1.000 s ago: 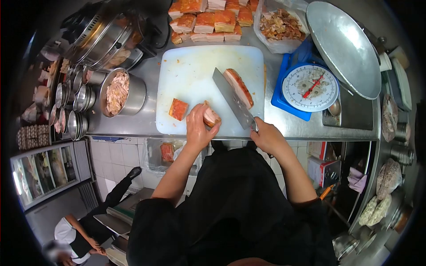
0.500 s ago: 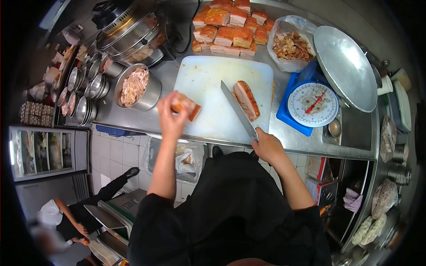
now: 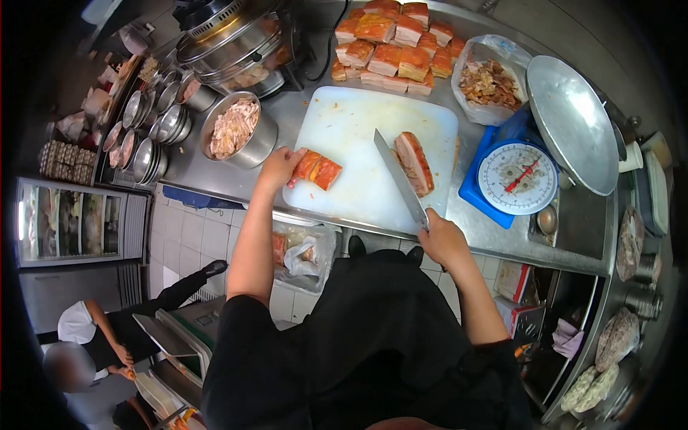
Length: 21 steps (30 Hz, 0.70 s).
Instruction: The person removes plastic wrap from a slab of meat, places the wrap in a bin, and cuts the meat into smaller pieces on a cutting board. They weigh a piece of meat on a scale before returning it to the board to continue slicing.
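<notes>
- A stainless steel counter (image 3: 494, 233) carries everything — it runs from the stacked bowls at the left to the scale at the right
- White cutting board (image 3: 358, 129) lies flat at the counter's middle, reaching its near edge
- Steel pot of shredded meat (image 3: 236, 129) stands just left of the board
- Stacks of small metal bowls (image 3: 147, 132) sit further left
- Large steamer pot (image 3: 229, 43) stands at the back left
- Cut roast pork blocks (image 3: 390, 43) are piled behind the board
- Plastic bag of meat scraps (image 3: 491, 82) rests beside them
- Blue weighing scale (image 3: 516, 175) — dial up — stands right of the board
</notes>
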Motion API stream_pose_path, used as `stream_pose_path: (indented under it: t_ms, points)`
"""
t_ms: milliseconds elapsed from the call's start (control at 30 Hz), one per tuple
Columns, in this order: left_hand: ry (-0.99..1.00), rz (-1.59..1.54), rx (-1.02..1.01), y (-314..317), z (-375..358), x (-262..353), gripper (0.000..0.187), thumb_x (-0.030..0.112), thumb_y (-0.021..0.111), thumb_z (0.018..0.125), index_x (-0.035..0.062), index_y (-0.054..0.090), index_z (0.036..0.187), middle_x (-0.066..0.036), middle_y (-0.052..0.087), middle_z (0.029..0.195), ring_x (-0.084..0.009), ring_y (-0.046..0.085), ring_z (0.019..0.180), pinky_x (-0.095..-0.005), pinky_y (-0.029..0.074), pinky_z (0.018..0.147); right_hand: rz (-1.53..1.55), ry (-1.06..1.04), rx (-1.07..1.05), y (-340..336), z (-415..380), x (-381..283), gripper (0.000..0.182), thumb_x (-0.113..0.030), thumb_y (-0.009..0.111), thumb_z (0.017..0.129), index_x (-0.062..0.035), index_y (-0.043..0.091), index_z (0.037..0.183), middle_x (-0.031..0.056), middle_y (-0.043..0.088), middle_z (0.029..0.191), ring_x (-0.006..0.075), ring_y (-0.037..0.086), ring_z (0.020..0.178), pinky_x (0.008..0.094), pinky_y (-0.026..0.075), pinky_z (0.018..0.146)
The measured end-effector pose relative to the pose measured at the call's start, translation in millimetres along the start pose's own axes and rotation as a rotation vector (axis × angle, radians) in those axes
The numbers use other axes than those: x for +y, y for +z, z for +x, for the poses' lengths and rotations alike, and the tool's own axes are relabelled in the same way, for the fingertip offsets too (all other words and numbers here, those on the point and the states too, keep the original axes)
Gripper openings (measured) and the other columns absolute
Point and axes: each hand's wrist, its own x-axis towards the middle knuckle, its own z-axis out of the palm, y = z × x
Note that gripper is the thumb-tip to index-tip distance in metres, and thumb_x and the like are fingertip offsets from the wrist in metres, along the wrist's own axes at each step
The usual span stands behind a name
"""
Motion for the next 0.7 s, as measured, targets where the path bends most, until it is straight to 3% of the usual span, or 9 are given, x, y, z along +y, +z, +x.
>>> stream_pose_path:
  t_ms: [200,300,367,400,467,500,533,600,700]
  points:
    - [0.056,-0.127,-0.002,7.1,-2.1,-2.9,0.045,0.042,0.066,0.1,-0.0012,0.061,0.088,-0.009,0.062,0.062,-0.016,0.057,0.044,-0.0318,0.047,0.039,0.01,-0.024,0.007,0.3,0.4,1.3,0.036,-0.02,0.06,0.089,-0.0008,0.056,0.119,0.0305,0.07,0.091,0.0492,0.068,0.087,0.0567,0.053,0.08]
    - [0.02,0.014,-0.039,4.1,-15.0,12.1,0.057,0.054,0.066,0.096,-0.0022,0.066,0.104,-0.014,0.068,0.076,-0.0215,0.068,0.063,-0.038,0.057,0.056,0.008,-0.03,0.031,1.4,1.4,1.4,0.036,-0.02,0.06,0.089,-0.001,0.056,0.119,0.0307,0.07,0.091,0.0493,0.068,0.088,0.0567,0.053,0.081]
    - [0.286,0.579,0.191,16.1,-34.6,28.5,0.085,0.071,0.066,0.085,0.0016,0.059,0.134,-0.022,0.067,0.114,-0.0306,0.069,0.103,-0.0501,0.054,0.089,0.008,-0.025,0.006,1.0,1.9,2.5,0.035,-0.021,0.06,0.089,-0.0013,0.056,0.118,0.0309,0.07,0.091,0.0494,0.068,0.089,0.0567,0.053,0.081]
    - [0.286,0.576,0.188,27.1,-42.0,33.9,0.085,0.071,0.066,0.085,0.0016,0.059,0.134,-0.022,0.067,0.114,-0.0306,0.069,0.103,-0.0501,0.054,0.089,0.005,-0.022,0.006,0.6,1.4,2.7,0.035,-0.021,0.06,0.089,-0.0013,0.056,0.118,0.0309,0.07,0.091,0.0494,0.068,0.089,0.0567,0.053,0.081]
    - [0.239,0.728,0.133,51.0,-53.4,46.1,0.11,0.081,0.067,0.074,0.01,0.042,0.154,-0.025,0.047,0.144,-0.0389,0.049,0.134,-0.0552,0.04,0.108,0.013,-0.028,0.023,0.5,0.7,1.8,0.034,-0.021,0.06,0.089,-0.0019,0.056,0.117,0.031,0.07,0.091,0.0496,0.068,0.088,0.057,0.053,0.08]
    - [0.181,0.808,0.114,61.4,-52.6,51.0,0.107,0.066,0.076,0.072,0.0156,0.036,0.158,-0.023,0.041,0.149,-0.0412,0.044,0.136,-0.0542,0.038,0.11,0.012,-0.03,0.024,0.5,0.8,1.2,0.034,-0.021,0.06,0.089,-0.0019,0.056,0.117,0.031,0.07,0.091,0.0496,0.068,0.088,0.057,0.053,0.08]
    - [0.185,0.808,0.117,60.6,-48.9,49.2,0.107,0.066,0.076,0.072,0.0156,0.036,0.158,-0.023,0.041,0.149,-0.0412,0.044,0.136,-0.0542,0.038,0.11,0.012,-0.02,0.014,0.3,1.2,0.6,0.033,-0.02,0.061,0.09,-0.0013,0.056,0.116,0.0295,0.07,0.091,0.048,0.068,0.089,0.0557,0.053,0.082]
    - [0.412,0.749,0.062,58.1,-41.9,47.8,0.101,0.048,0.08,0.068,0.0196,0.039,0.156,-0.022,0.045,0.142,-0.0401,0.045,0.132,-0.0519,0.037,0.11,0.014,0.0,0.011,-0.7,-0.1,0.3,0.032,-0.02,0.061,0.09,-0.0007,0.056,0.115,0.0281,0.071,0.091,0.0464,0.069,0.09,0.0544,0.053,0.084]
    - [0.575,0.77,-0.045,52.2,-37.0,49.0,0.097,0.039,0.079,0.066,0.0218,0.042,0.154,-0.021,0.046,0.141,-0.0392,0.046,0.129,-0.0507,0.036,0.111,0.0,-0.018,0.004,-1.5,-0.6,-1.8,0.03,-0.019,0.061,0.09,-0.0007,0.056,0.114,0.028,0.07,0.09,0.0467,0.068,0.089,0.055,0.053,0.083]
